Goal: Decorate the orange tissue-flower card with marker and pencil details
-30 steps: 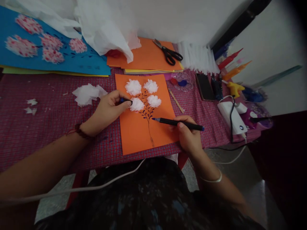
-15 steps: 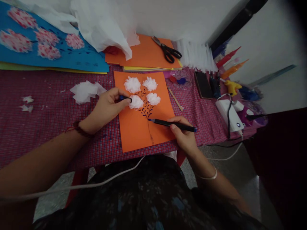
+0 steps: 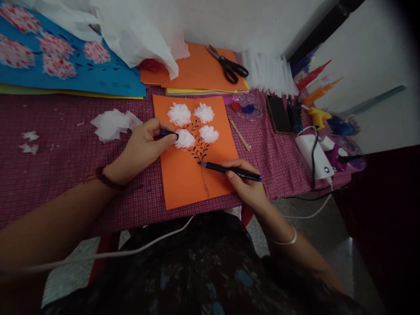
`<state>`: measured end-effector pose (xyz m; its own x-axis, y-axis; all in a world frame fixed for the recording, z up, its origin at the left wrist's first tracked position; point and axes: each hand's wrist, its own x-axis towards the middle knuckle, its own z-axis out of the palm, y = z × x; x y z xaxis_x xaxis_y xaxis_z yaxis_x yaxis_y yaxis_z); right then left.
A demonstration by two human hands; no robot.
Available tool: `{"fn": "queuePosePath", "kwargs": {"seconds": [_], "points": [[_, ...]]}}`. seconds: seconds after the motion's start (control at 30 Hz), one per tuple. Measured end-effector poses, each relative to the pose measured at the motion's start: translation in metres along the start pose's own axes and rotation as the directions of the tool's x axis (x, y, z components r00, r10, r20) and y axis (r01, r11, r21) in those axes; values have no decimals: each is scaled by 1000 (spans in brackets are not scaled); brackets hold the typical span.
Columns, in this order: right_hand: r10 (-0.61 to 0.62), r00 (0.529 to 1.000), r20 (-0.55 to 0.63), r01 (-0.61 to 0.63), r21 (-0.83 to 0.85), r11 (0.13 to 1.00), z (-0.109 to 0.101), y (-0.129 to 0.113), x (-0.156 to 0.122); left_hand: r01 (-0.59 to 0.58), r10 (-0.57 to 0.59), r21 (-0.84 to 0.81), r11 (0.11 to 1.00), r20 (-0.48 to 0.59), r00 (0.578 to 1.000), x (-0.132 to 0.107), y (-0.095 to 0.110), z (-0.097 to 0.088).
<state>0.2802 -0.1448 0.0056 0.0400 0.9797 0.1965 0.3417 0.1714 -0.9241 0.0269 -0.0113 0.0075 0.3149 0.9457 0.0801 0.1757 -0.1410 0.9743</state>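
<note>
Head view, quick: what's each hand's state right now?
Left hand: closed, pinching a small dark cap.
Right hand: closed, holding a black marker over the orange sheet.

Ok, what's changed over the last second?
The right hand has carried the pen leftward, its tip passing from right of the drawn stem to just left of it. Both grips are unchanged: the left hand still pinches the dark cap; the orange sheet stayed put.

I face a pale wall (image 3: 229,19) in dim light; speckled grey floor (image 3: 64,282) shows below my cloth-covered table (image 3: 59,170).
</note>
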Motion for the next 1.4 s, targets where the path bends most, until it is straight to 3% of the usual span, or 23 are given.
{"fn": "queuePosePath", "kwargs": {"seconds": [0.2, 0.4, 0.77, 0.97, 1.17, 1.3, 1.4], "points": [[-2, 999, -32, 1, -36, 999, 1, -1, -2, 5, -5, -21, 1000, 1, 1000, 0, 2, -1], [112, 968, -226, -72, 179, 981, -5, 18, -8, 3, -3, -12, 1000, -1, 1000, -1, 1, -1], [111, 981, -161, -93, 115, 989, -3, 11, -5, -63, 63, -13, 998, -11, 998, 1, -1, -1], [122, 982, -143, -108, 99, 989, -3, 10, -5, -4, 4, -9, 1000, 12, 1000, -1, 2, -2], [160, 957, -241, -111, 207, 972, -3, 18, -3, -5, 5, 1, 1000, -1, 1000, -1, 0, 0], [188, 923, -335, -71, 332, 941, 0, 19, 1, 27, -36, -97, 995, -93, 995, 6, 0, -7], [198, 924, -327, -48, 413, 909, -3, 14, 4, 39, -73, -156, 987, -221, 972, 15, 2, -20]]}}
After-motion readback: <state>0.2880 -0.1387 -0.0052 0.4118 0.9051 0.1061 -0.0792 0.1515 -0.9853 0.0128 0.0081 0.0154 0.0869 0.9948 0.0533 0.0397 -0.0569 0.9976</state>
